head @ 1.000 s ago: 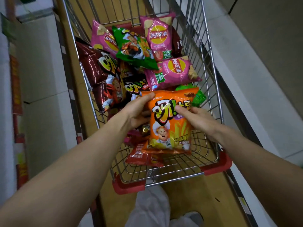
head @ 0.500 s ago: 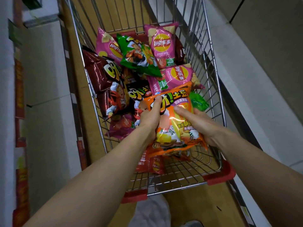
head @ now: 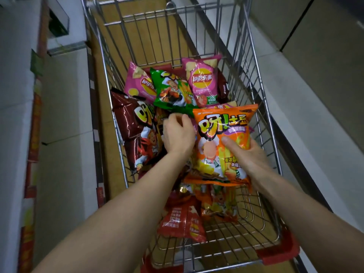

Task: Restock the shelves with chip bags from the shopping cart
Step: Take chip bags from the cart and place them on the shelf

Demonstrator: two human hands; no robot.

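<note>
The right hand [head: 251, 155] clamps its grip on the glossy orange chip bag [head: 220, 123], which extends toward 11 o'clock; the left hand [head: 178, 134] curls, hold unclear.

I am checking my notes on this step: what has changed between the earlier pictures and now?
The left hand let go of the orange bag and moved left, onto the other bags in the cart. The right hand alone now holds that bag. The green bag and pink bags did not move.
</note>
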